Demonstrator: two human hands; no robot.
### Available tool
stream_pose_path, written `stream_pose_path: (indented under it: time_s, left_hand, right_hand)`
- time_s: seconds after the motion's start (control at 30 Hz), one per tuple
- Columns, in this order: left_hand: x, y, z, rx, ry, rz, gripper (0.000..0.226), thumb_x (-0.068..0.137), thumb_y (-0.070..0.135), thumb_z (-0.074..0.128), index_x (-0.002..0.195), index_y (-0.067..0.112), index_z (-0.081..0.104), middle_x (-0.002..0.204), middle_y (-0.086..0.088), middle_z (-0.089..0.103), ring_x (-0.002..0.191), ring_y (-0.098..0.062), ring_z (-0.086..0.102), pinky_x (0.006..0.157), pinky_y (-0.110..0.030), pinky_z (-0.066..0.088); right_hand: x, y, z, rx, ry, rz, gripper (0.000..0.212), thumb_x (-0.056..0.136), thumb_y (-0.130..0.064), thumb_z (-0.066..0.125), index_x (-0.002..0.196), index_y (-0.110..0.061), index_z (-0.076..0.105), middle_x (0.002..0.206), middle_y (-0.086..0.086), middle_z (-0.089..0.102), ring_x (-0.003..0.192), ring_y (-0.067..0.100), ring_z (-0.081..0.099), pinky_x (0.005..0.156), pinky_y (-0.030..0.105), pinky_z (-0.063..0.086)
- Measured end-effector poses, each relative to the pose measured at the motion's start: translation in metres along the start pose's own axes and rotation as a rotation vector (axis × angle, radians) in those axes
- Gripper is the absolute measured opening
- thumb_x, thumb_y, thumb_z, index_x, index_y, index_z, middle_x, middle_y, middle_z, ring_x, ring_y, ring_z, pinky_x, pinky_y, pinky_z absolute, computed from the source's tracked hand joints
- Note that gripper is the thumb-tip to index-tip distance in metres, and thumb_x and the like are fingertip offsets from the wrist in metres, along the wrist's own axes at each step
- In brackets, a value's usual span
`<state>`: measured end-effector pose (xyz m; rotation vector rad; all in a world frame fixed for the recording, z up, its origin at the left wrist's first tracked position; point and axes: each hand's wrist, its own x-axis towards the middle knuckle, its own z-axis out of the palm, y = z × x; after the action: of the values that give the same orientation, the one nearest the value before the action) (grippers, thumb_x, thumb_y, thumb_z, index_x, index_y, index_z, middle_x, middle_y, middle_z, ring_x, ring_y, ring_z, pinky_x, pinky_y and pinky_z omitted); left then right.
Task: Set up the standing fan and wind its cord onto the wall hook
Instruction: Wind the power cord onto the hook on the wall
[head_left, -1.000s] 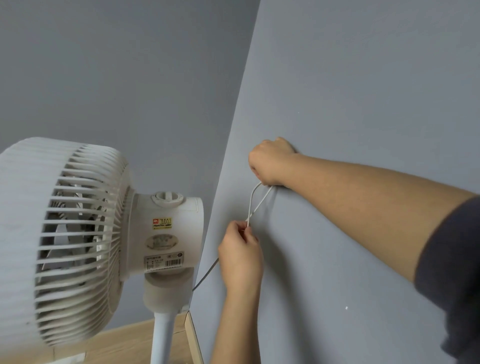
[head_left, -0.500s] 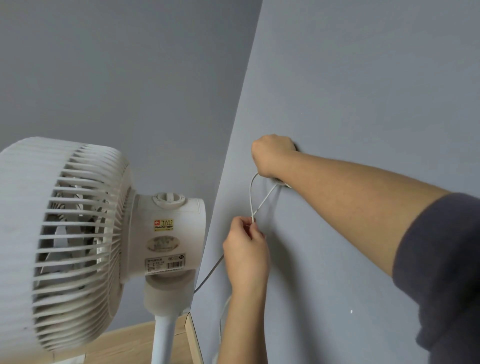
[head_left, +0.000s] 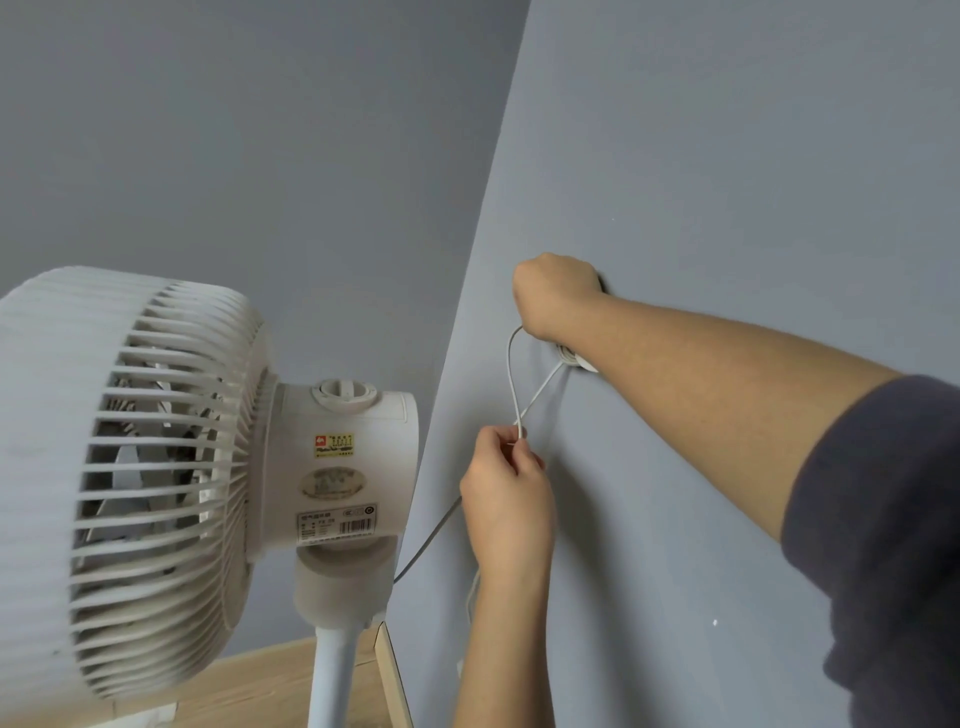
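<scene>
A dark sleeve (head_left: 883, 545) fills the lower right of the frame. At lower left stands the white fan (head_left: 156, 478), its grille facing left and its pole upright; the stickers (head_left: 335, 483) on its motor housing are too small to read. At lower centre the left hand (head_left: 506, 499) pinches the white cord (head_left: 511, 384), which loops upward. At centre the right hand (head_left: 556, 299) is fisted against the grey wall (head_left: 727, 156) over the hook (head_left: 574, 358), where cord is coiled.
</scene>
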<state>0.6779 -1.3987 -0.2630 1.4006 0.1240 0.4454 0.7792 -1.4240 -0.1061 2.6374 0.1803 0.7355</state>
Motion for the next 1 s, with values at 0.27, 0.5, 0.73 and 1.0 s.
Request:
stream_pose_path:
  time_s: [0.27,0.5,0.73,1.0]
  left_hand:
    - [-0.005,0.004,0.004,-0.025,0.002,0.038,0.016,0.094,0.014,0.043,0.096,0.023,0.056,0.072,0.007,0.064,0.072,-0.025,0.065,0.072,-0.037,0.052]
    - [-0.012,0.014,0.007,-0.064,-0.018,0.089,0.016,0.096,0.019,0.043,0.089,0.023,0.057,0.069,0.006,0.064,0.061,-0.020,0.058,0.067,-0.035,0.050]
    - [-0.020,0.032,0.004,-0.129,-0.138,0.172,0.023,0.099,0.022,0.040,0.094,0.025,0.062,0.064,0.007,0.061,0.047,-0.012,0.049,0.049,-0.021,0.039]
    - [-0.028,0.035,0.009,-0.099,-0.214,0.270,0.019,0.094,0.017,0.051,0.078,0.022,0.060,0.062,0.008,0.059,0.046,-0.015,0.047,0.048,-0.022,0.039]
  right_hand:
    - [0.009,0.015,-0.004,0.150,0.004,-0.018,0.030,0.081,0.006,0.051,0.099,-0.008,0.070,0.106,0.013,0.066,0.094,0.034,0.065,0.069,0.029,0.045]
    - [-0.002,0.039,-0.024,0.042,0.008,-0.226,0.025,0.082,-0.001,0.053,0.078,-0.026,0.052,0.099,0.003,0.061,0.093,0.029,0.061,0.066,0.030,0.037]
    - [-0.019,0.062,-0.057,-0.205,-0.051,-0.424,0.020,0.081,-0.008,0.055,0.078,-0.027,0.054,0.096,-0.006,0.065,0.101,0.021,0.058,0.083,0.031,0.034]
    - [-0.034,0.077,-0.063,-0.291,-0.164,-0.611,0.009,0.082,-0.019,0.063,0.081,-0.027,0.060,0.091,-0.008,0.065,0.100,0.017,0.057,0.083,0.030,0.029]
